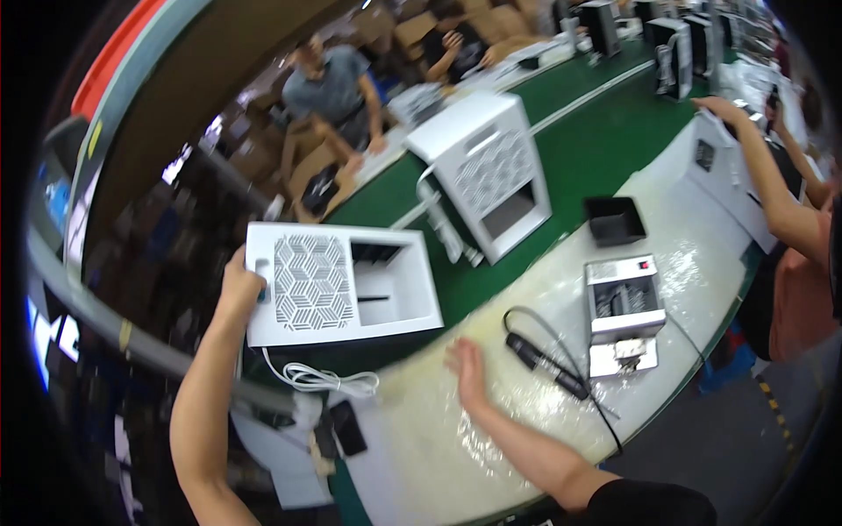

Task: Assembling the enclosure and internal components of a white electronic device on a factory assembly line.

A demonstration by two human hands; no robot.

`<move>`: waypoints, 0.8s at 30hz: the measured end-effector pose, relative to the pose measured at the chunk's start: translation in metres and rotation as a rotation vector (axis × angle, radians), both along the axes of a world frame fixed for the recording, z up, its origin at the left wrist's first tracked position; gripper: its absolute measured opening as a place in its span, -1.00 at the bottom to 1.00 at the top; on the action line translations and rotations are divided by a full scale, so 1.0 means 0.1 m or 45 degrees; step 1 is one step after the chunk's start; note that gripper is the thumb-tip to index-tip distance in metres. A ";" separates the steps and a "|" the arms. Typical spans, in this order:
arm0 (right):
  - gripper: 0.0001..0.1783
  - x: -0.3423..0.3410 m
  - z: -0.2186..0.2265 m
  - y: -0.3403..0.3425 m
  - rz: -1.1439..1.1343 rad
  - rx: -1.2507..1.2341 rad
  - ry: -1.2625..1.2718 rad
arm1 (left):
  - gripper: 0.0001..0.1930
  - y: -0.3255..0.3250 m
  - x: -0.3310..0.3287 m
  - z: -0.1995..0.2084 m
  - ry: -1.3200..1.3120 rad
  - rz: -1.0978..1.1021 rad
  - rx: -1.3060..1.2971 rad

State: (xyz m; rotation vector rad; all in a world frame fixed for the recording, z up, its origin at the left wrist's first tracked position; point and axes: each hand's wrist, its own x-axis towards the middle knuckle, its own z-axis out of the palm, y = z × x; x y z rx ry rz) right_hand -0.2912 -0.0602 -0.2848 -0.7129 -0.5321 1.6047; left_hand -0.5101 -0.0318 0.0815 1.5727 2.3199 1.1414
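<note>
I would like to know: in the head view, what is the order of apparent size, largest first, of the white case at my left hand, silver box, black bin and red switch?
1. White case
2. Silver box
3. Black bin
4. Red switch

White rectangular casing (344, 282), lying with patterned face upward on green bench (465, 294). Geometric vent grille (311, 285) toward left end; large rectangular opening (402, 279) toward right, interior partly dark. White cable (329, 382), looped into a bundle, emerges at near edge.
</note>
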 end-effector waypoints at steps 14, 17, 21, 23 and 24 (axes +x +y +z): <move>-0.43 0.89 1.33 -0.63 0.728 -0.153 -0.095 | -0.17 -4.20 1.03 -1.06 -0.180 0.342 0.356; -0.45 1.00 1.43 -0.61 0.631 0.074 -0.212 | -0.19 -4.07 1.05 -2.01 -0.337 0.286 0.622; -0.56 1.20 0.85 -0.11 0.906 0.290 0.049 | -0.18 -4.00 1.20 -2.84 -0.633 0.401 0.597; -0.57 1.23 1.06 -0.40 0.634 -0.062 -0.210 | -0.18 -4.08 1.25 -3.11 -0.693 0.449 0.585; -0.57 1.24 0.82 -0.25 0.651 -0.363 -0.085 | -0.20 -4.14 1.28 -3.19 -0.510 0.355 0.531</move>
